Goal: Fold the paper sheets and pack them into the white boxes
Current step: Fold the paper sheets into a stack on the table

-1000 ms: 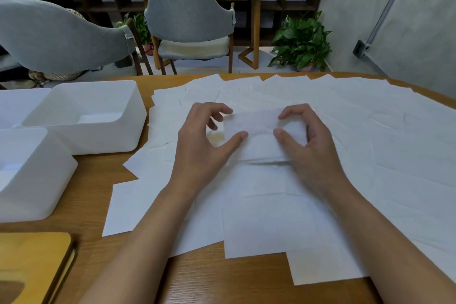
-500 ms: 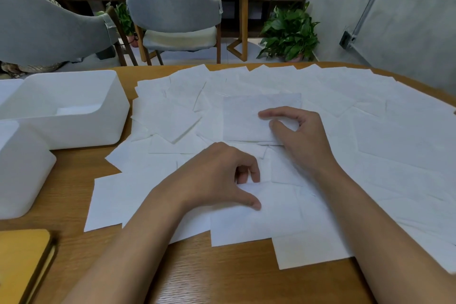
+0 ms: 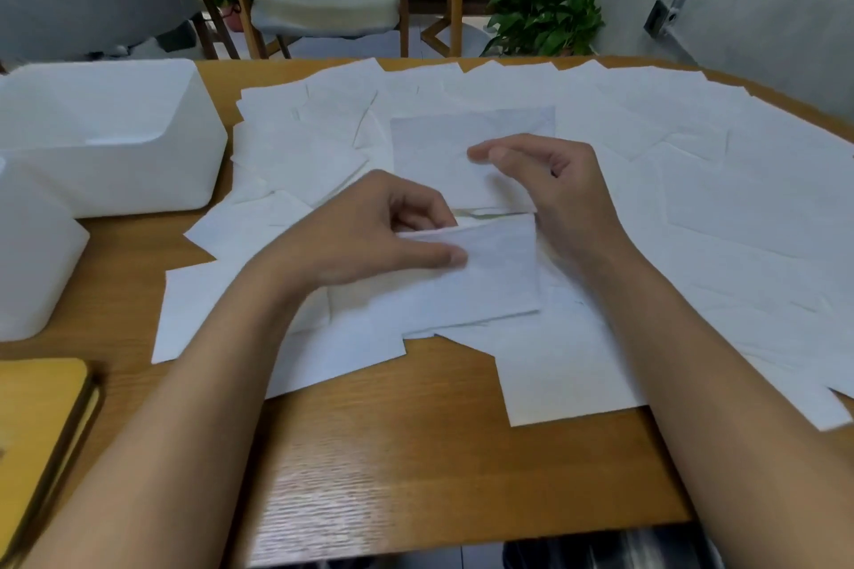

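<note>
A person's left hand (image 3: 369, 236) pinching the raised far edge of a paper sheet (image 3: 494, 277) near centre, right hand (image 3: 554, 185) curled over a folded sheet (image 3: 430, 152) (grip unclear), white boxes (image 3: 115, 171) far left.

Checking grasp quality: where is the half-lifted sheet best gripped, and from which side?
Its raised far edge, pinched from the left, as the left hand does. That edge of the half-lifted sheet stands clear of the pile, leaving room for fingers beneath; the near edge lies flat on it.
</note>
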Demonstrator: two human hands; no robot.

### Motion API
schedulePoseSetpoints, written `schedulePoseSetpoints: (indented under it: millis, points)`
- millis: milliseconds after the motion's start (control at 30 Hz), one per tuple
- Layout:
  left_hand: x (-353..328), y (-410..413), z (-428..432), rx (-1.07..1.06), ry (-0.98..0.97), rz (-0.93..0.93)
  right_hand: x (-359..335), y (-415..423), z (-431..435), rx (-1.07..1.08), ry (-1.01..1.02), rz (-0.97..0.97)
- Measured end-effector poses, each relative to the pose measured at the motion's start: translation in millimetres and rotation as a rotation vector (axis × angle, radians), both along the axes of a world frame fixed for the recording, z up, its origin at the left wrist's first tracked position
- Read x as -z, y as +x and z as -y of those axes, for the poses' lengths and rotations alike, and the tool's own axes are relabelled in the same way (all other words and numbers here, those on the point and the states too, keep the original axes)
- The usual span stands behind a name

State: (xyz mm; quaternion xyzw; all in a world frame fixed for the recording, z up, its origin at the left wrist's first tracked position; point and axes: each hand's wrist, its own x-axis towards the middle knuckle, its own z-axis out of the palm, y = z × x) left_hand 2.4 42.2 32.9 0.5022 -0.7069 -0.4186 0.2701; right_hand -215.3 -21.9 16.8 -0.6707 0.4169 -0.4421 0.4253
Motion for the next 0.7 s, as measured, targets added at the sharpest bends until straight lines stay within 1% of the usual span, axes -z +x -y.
schedulePoseSetpoints:
  millis: [67, 200, 267, 333, 433, 500, 600, 700]
  points:
    - [-3, 5, -1, -0.053, -0.024, -0.034, -2, 1, -2, -0.015, 0.024, -0.004]
    - [1, 12, 2, -0.241, -0.172, -0.060, -1, 4, -3, -0.085, 0.125, 0.089]
    - [4, 13, 6, -0.331, -0.234, -0.078, 2, 3, -2, -0.146, 0.127, 0.116]
    - [6, 13, 8, -0.389, -0.279, -0.093, 3, 3, -4, -0.173, 0.081, 0.058]
    - [8, 12, 11, -0.439, -0.394, -0.089, 0, 5, -9, -0.129, 0.052, -0.046]
    - [9, 10, 11, -0.479, -0.476, -0.079, 1, 7, -9, -0.098, 0.040, -0.081]
    - [11, 7, 13, -0.507, -0.556, -0.095, -1, 10, -11, -0.083, 0.045, -0.086]
    - [12, 4, 12, -0.553, -0.583, -0.141, -3, 10, -13, -0.076, 0.046, -0.049]
